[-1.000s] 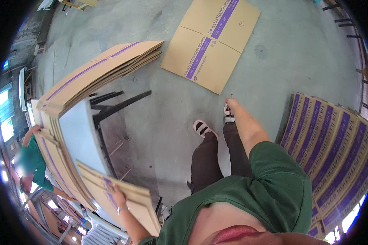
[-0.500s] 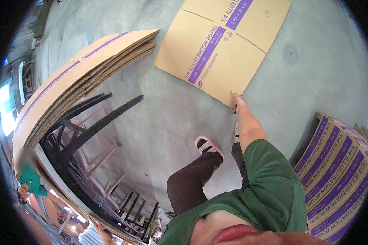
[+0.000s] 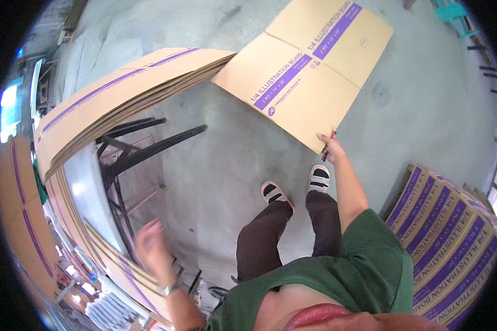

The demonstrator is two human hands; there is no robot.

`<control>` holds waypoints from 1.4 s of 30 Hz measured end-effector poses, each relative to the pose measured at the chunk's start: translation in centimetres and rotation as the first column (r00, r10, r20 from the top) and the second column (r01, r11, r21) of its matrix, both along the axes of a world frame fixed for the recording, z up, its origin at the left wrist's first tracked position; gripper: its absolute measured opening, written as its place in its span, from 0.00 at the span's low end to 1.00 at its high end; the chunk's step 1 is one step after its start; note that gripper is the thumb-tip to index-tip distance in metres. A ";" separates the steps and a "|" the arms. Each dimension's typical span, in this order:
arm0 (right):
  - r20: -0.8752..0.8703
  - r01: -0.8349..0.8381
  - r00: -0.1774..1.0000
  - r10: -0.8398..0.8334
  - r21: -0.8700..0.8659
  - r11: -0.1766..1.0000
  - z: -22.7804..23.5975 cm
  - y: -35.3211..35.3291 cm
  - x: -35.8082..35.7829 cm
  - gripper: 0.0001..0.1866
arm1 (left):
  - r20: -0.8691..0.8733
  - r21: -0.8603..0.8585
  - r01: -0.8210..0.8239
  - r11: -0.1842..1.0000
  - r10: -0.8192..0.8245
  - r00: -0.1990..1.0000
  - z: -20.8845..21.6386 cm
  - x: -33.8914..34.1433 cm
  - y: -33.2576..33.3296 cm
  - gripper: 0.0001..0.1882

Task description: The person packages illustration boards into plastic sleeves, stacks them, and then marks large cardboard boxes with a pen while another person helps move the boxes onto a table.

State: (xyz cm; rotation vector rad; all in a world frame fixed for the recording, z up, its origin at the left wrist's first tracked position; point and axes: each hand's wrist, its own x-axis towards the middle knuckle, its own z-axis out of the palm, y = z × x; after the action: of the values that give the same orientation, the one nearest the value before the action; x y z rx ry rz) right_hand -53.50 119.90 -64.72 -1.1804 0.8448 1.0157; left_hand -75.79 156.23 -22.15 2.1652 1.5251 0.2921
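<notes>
My right hand point(image 3: 331, 147) grips the near corner of a large flattened cardboard box point(image 3: 309, 105) with purple bands, thumb on top. A slim pen-like item with a red end point(image 3: 333, 133) is also tucked in that hand. The sheet is held out in front of me, its far left corner by a stack of flat cardboard point(image 3: 143, 83) on a table. My left hand point(image 3: 152, 245) is in the air near the table's edge; its fingers are smeared by motion. A metal band point(image 3: 170, 288) circles my left wrist.
A table with black metal legs point(image 3: 160, 146) stands to my left. Purple-striped cartons point(image 3: 442, 237) are piled at my lower right. A long flat cardboard piece point(image 3: 27, 215) is at the far left. A teal plastic stool point(image 3: 451, 15) stands at the far right, on the grey floor point(image 3: 215, 182).
My right hand has brought the cardboard sheet slightly toward me and raised it. My left hand has come into view beside the table. The person at the left is now mostly hidden.
</notes>
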 end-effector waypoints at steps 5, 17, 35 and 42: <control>0.055 0.167 0.984 -0.170 0.063 0.984 23.8 0.6 -4.7 0.30 | 0.011 -0.905 0.036 0.424 -0.060 0.998 -12.0 7.3 -9.3 0.26; 0.054 0.317 0.938 -0.343 0.269 0.910 45.6 -10.6 -15.8 0.41 | 0.347 -0.589 0.297 0.751 -0.096 0.933 8.8 14.6 -19.5 0.15; 0.019 -0.003 1.000 0.009 -0.277 0.961 38.4 -5.0 -21.0 0.36 | 0.576 -0.086 0.148 0.985 -0.072 0.814 55.2 -41.7 1.2 0.18; 0.055 -0.020 0.997 -0.060 0.881 0.472 38.9 10.2 -37.0 0.17 | 0.747 -0.015 -0.333 0.943 0.232 0.623 49.3 -78.1 6.3 0.25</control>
State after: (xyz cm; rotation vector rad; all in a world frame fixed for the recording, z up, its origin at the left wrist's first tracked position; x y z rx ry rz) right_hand -90.54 130.11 -25.78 -0.2766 0.1479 1.1529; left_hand -153.92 162.54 27.12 1.5226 1.3381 1.2488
